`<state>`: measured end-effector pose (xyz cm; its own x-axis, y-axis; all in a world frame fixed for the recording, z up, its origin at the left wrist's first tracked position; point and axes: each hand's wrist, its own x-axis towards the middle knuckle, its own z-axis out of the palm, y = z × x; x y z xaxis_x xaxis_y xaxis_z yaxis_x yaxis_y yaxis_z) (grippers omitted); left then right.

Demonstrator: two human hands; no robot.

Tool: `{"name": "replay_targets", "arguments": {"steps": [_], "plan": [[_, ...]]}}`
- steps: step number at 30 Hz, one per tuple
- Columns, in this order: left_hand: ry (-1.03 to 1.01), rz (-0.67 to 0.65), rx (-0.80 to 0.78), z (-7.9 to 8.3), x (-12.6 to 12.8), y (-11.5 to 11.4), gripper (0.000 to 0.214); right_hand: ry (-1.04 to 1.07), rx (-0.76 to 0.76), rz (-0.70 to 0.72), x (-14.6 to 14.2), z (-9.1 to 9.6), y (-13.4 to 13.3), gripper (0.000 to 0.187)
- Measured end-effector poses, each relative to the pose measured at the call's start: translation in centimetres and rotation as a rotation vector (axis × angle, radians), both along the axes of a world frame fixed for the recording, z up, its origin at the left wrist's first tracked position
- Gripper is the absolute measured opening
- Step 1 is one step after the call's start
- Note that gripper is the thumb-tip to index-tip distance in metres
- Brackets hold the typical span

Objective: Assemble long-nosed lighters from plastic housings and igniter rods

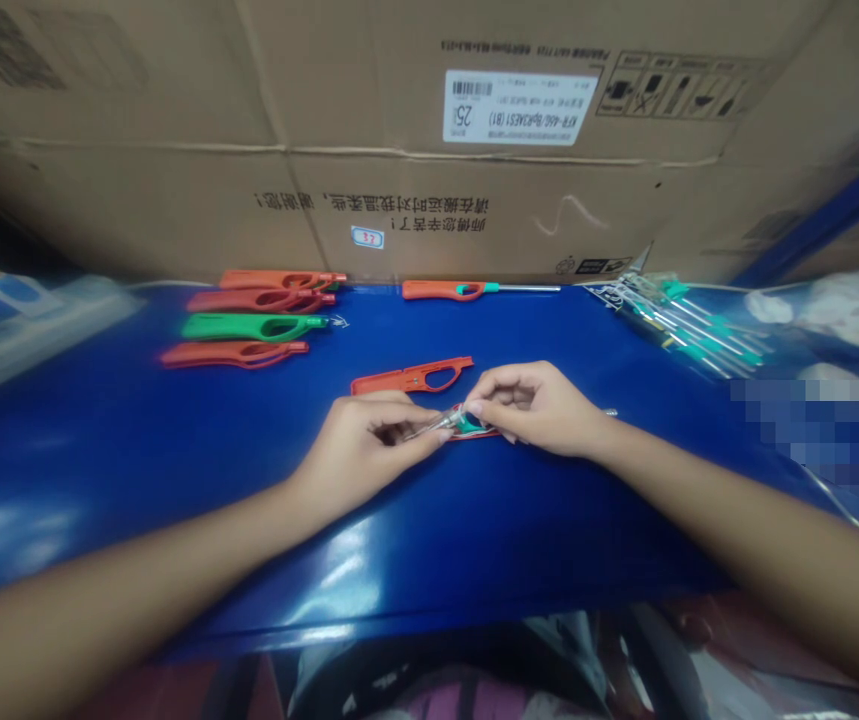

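Near the middle of the blue table, my left hand (376, 435) is closed around a clear lighter fuel tank (429, 425). At the tank's right end, my right hand (538, 408) is closed in a pinch; what its fingertips hold is too small to make out. Beneath the fingers lies an orange-red lighter shell half with a green trigger (466, 425), partly hidden by both hands. A metal tip (610, 412) pokes out beyond my right wrist. Just behind my hands rests another orange-red shell half (410, 377) with a trigger opening.
Several lighter casings (249, 328), orange-red and green, lie stacked at the left. An orange lighter (436, 290) with a metal tube lies at the back. Metal tubes with green parts (691, 320) are piled at the right. A large cardboard box (369, 120) stands behind the table (264, 560).
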<state>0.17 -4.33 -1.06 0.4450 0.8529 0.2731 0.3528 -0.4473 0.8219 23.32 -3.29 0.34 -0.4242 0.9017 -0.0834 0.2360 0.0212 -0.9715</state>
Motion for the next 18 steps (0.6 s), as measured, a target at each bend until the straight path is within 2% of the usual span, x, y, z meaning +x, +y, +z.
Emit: {"name": "replay_targets", "arguments": {"steps": [11,18], "plan": [[-0.027,0.025,-0.059,-0.28,0.07,0.04,0.021,0.023,0.042,0.014,0.04,0.06,0.02,0.033],[-0.021,0.009,-0.065,-0.23,0.03,0.06,0.019,-0.004,0.001,0.004,0.00,0.01,-0.09,0.035]]}}
